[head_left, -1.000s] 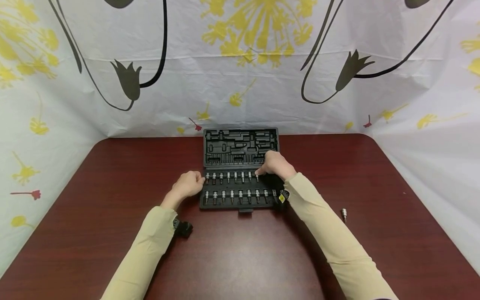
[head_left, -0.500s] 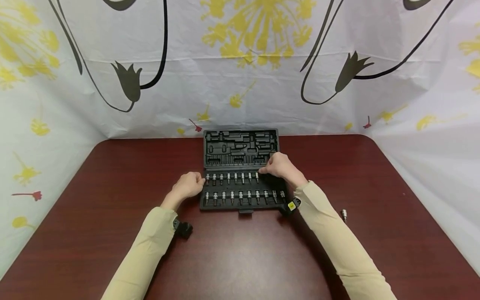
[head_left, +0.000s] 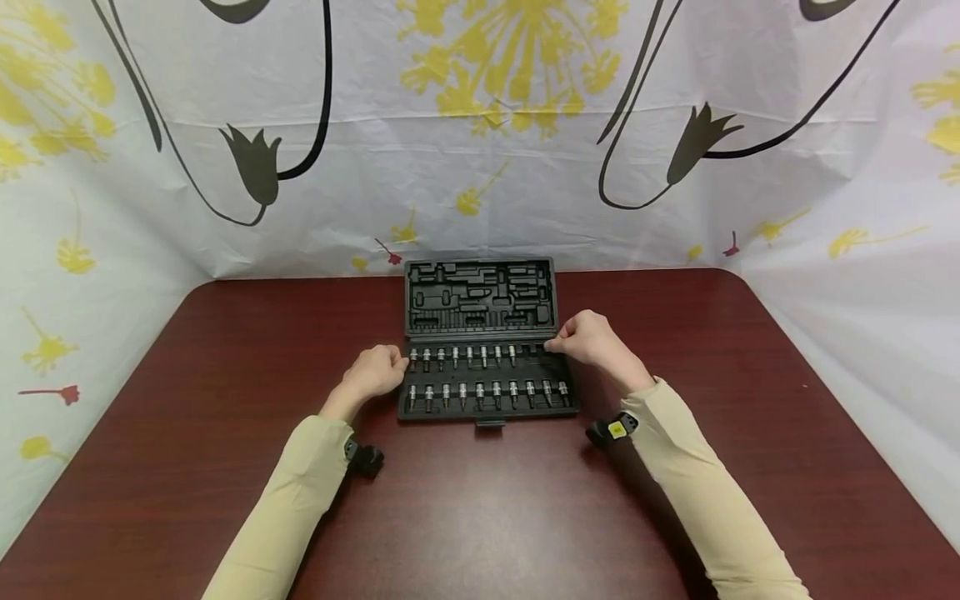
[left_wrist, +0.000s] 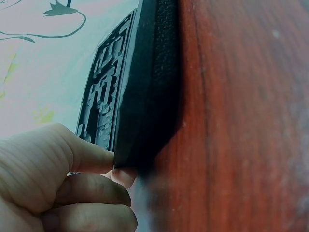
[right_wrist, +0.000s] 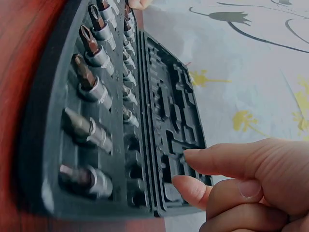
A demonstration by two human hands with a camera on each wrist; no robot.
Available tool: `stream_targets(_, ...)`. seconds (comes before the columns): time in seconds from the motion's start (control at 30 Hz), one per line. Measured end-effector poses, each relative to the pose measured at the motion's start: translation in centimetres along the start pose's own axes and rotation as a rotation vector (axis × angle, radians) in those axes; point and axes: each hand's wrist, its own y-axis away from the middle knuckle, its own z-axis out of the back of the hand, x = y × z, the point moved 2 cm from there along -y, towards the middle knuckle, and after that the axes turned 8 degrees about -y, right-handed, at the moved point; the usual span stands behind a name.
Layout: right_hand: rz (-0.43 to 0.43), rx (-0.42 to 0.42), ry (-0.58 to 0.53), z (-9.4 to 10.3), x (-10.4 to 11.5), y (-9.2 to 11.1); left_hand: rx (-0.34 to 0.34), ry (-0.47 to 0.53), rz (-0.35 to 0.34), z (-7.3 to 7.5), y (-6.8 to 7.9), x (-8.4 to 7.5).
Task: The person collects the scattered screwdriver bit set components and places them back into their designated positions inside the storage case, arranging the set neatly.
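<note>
An open black bit-socket case lies on the table with two rows of silver bit sockets. My left hand pinches the left edge of its base between thumb and index finger; the left wrist view shows the fingertips at the corner. Over the right end of the back row is my right hand, thumb and index finger apart with nothing between them, the other fingers curled. In the right wrist view, bare slots end the back row beside that hand, and front-row bits stand in their places.
The case lid leans up at the back, its moulded recesses holding nothing. A reddish-brown table extends all round. Behind it hangs a white flowered cloth. Wrist cameras sit under both sleeves.
My right hand has moved right along the back row, uncovering its last bit socket. The right sleeve now hides the loose bit socket on the table. My left hand stays put.
</note>
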Motion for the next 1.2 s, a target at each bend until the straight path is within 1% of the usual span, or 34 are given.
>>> stream_targets(0.1,-0.003,-0.009,0.001,0.4,-0.5,0.6,0.005,0.004,0.008,0.0,0.0,0.0)
stream_targets(0.33,0.014,-0.033,0.018,1.5,-2.2,2.0,0.007,0.004,0.000,0.0,0.0,0.1)
stream_targets(0.53,-0.014,-0.028,0.016,2.4,-3.7,3.2,0.010,0.008,0.004,0.0,0.0,0.1)
stream_targets(0.7,-0.017,-0.038,0.023,3.0,-4.8,4.1,0.009,0.001,0.001,0.1,0.0,0.0)
stream_targets(0.83,-0.002,-0.044,0.043,3.4,-5.6,4.7,0.002,-0.005,0.000,0.1,0.0,-0.1)
stream_targets(1.07,-0.034,-0.033,0.047,3.8,-7.1,5.6,-0.002,-0.011,-0.003,0.1,0.0,-0.2)
stream_targets(1.2,-0.034,-0.046,0.061,3.8,-7.6,6.1,-0.002,-0.010,-0.005,0.1,0.0,-0.2)
